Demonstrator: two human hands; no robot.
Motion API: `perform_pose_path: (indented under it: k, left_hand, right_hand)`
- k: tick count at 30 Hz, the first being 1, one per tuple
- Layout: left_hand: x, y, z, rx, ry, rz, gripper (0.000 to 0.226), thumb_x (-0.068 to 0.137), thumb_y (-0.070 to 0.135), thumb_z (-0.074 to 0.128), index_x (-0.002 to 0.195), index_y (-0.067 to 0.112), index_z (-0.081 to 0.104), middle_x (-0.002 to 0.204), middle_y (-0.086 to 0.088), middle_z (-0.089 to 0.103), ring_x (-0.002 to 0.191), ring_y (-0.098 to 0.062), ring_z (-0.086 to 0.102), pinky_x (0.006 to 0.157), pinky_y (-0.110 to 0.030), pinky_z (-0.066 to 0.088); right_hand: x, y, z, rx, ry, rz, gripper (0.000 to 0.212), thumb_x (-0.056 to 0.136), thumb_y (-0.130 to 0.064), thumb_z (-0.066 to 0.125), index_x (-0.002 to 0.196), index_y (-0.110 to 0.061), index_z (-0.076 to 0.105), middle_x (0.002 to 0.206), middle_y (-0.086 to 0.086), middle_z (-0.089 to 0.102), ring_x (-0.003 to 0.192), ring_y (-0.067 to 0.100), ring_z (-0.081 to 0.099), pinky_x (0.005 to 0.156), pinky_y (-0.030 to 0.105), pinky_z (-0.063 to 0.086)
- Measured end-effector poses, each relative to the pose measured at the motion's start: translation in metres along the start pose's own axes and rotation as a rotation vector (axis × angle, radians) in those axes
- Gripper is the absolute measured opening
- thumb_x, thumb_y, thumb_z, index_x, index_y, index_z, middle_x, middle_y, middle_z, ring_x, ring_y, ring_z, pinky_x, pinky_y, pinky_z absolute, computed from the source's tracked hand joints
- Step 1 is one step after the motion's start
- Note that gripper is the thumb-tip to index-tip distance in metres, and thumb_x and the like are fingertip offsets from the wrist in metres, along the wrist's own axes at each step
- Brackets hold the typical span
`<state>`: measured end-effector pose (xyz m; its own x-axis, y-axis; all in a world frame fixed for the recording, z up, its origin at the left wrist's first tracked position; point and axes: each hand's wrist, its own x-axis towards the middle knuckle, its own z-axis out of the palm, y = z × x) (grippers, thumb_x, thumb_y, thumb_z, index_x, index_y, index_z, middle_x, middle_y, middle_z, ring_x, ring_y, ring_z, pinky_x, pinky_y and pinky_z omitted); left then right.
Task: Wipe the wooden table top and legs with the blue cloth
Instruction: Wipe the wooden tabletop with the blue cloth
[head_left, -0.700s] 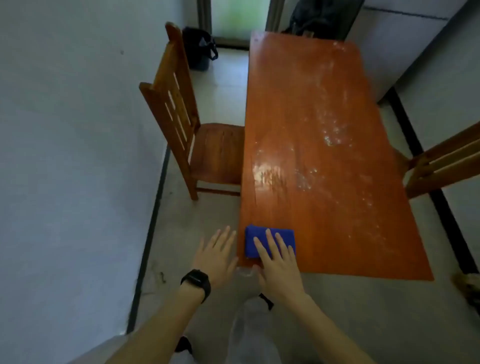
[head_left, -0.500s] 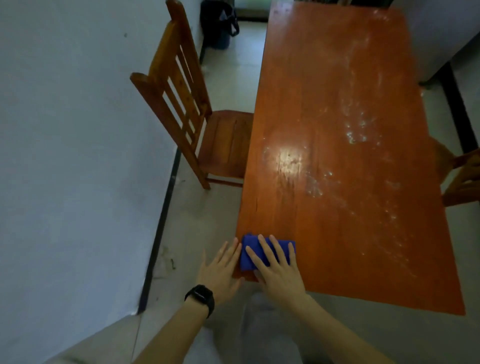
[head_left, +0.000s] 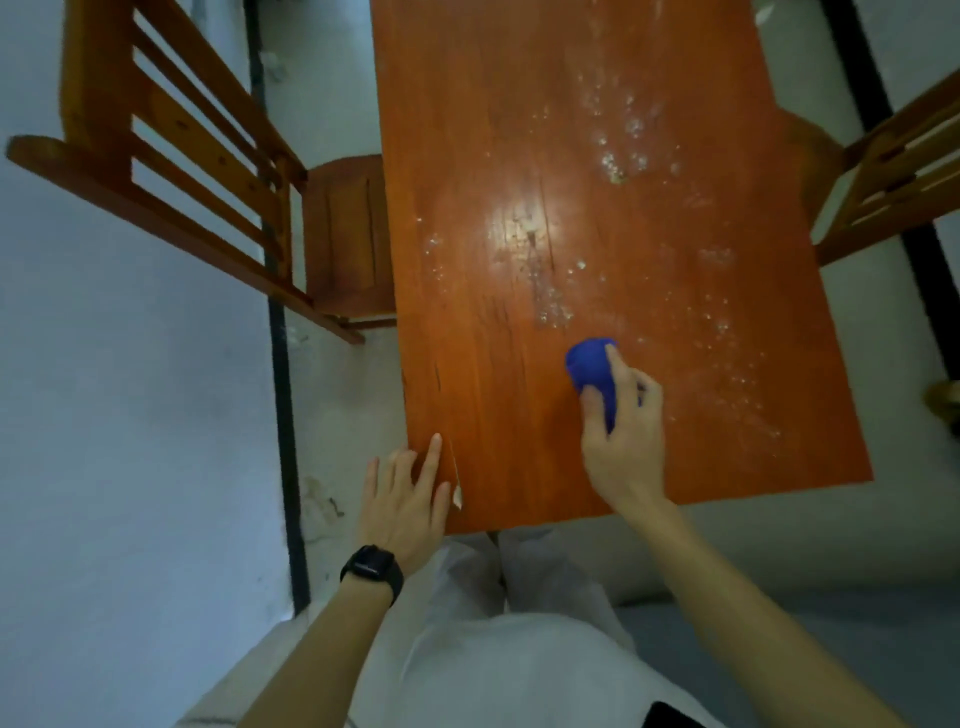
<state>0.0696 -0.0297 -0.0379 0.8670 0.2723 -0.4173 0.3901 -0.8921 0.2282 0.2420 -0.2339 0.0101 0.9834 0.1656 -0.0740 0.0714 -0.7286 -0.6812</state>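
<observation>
The wooden table top (head_left: 493, 130) fills the middle of the view, running lengthwise away from the person. Its near short edge is just in front of the person's pale trousers (head_left: 519, 675). To the left a plain wall (head_left: 104, 467) meets the floor (head_left: 332, 395) along a dark strip, which leaves only a narrow lane of floor beside the table's long left edge. A wooden chair (head_left: 171, 156) stands in that lane with its slatted back toward the wall. Its seat is drawn up to the left edge, and whether it touches cannot be told. A second chair (head_left: 893, 166) stands close to the long right edge, with a wider band of floor behind it.

The right hand (head_left: 623, 431) is on the near half of the top, well in from every edge. Its thumb and fingers are curled round the blue cloth (head_left: 592, 369), which is bunched into a ball and pressed to the wood. The left hand (head_left: 405, 499) lies flat at the near left corner with its fingers straight and holds nothing. The forefinger lies over the table top and the other fingers hang past the left edge. A black watch (head_left: 373, 566) sits on that wrist. Pale specks (head_left: 618, 156) are scattered over the top beyond and to the right of the cloth, and the strip along the left edge looks smooth.
</observation>
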Motion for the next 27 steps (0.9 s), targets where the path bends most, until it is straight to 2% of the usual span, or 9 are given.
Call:
perform_pose_path:
  k: [2,4,8,11,13,15,18,22,27]
  left_hand:
    - [0.007,-0.007,0.000,-0.015,0.022,0.069,0.064,0.097,0.047,0.030,0.154,0.018,0.021,0.152,-0.008,0.033,0.136,-0.029,0.035,0.110,-0.060,0.030]
    - [0.012,-0.010,0.003,0.008,0.025,0.122,0.064,0.099,0.046,0.027,0.156,0.020,0.014,0.163,-0.004,0.017,0.146,-0.021,0.015,0.113,-0.061,0.024]
    - [0.015,-0.007,0.011,0.040,-0.032,0.101,0.069,0.098,0.057,0.018,0.156,0.027,-0.002,0.163,0.005,-0.006,0.148,-0.012,-0.010,0.118,-0.060,0.006]
    - [0.012,0.008,0.008,0.061,-0.063,0.040,0.074,0.095,0.061,0.012,0.155,0.024,-0.011,0.161,0.004,-0.017,0.148,-0.017,-0.015,0.117,-0.053,-0.010]
    - [0.011,0.023,0.007,0.045,-0.054,-0.012,0.075,0.097,0.060,0.015,0.155,0.020,-0.009,0.163,0.000,-0.013,0.150,-0.023,-0.013,0.118,-0.054,-0.011]
    - [0.014,0.040,0.007,-0.018,-0.045,-0.117,0.075,0.098,0.057,0.026,0.156,0.017,0.000,0.165,-0.005,-0.004,0.150,-0.027,-0.008,0.119,-0.057,-0.005]
    - [0.021,0.061,0.004,-0.084,-0.021,-0.139,0.066,0.098,0.051,0.035,0.154,0.023,0.014,0.164,-0.005,0.005,0.150,-0.028,-0.002,0.119,-0.059,0.001]
    - [0.031,0.089,-0.010,-0.064,-0.090,0.001,0.058,0.101,0.041,0.036,0.153,0.036,0.012,0.164,-0.002,0.002,0.151,-0.028,0.000,0.120,-0.055,0.002]
    - [0.052,0.116,-0.027,-0.022,-0.127,-0.047,0.058,0.101,0.038,0.034,0.154,0.037,0.010,0.165,-0.001,0.003,0.151,-0.027,0.002,0.120,-0.054,0.006]
  right_hand:
    - [-0.029,-0.023,0.030,-0.015,-0.031,-0.135,0.051,0.100,-0.033,0.051,0.149,-0.031,0.037,0.140,0.005,0.039,0.117,0.020,0.049,0.095,0.032,0.045]
    - [-0.060,-0.028,0.065,-0.194,-0.092,-0.235,0.049,0.099,-0.034,0.052,0.147,-0.033,0.040,0.144,0.009,0.040,0.116,0.025,0.049,0.092,0.038,0.047]
    - [-0.094,0.026,0.065,-0.515,-0.168,-0.392,0.062,0.088,-0.030,0.062,0.146,-0.039,0.041,0.149,0.006,0.043,0.113,0.031,0.052,0.083,0.042,0.043]
    - [-0.087,0.093,0.014,-0.631,-0.047,-0.109,0.069,0.085,-0.019,0.069,0.147,-0.034,0.042,0.147,0.014,0.043,0.111,0.040,0.051,0.084,0.049,0.047]
    - [-0.078,0.124,-0.029,-0.544,0.130,0.237,0.063,0.088,-0.013,0.067,0.146,-0.026,0.044,0.143,0.023,0.041,0.108,0.048,0.051,0.086,0.057,0.049]
    - [-0.069,0.131,-0.051,-0.421,0.242,0.399,0.054,0.095,-0.014,0.058,0.147,-0.018,0.043,0.142,0.028,0.039,0.113,0.051,0.048,0.095,0.060,0.044]
    - [-0.070,0.103,-0.037,-0.386,0.248,0.238,0.052,0.096,-0.016,0.057,0.146,-0.018,0.044,0.142,0.026,0.040,0.119,0.045,0.047,0.098,0.055,0.042]
    - [-0.081,0.052,0.023,-0.374,0.005,-0.015,0.061,0.091,-0.022,0.064,0.146,-0.034,0.040,0.147,0.015,0.041,0.111,0.037,0.051,0.086,0.048,0.049]
    - [-0.059,0.044,0.039,-0.431,-0.172,-0.196,0.062,0.087,-0.026,0.066,0.143,-0.037,0.040,0.151,0.007,0.041,0.115,0.034,0.050,0.084,0.046,0.046]
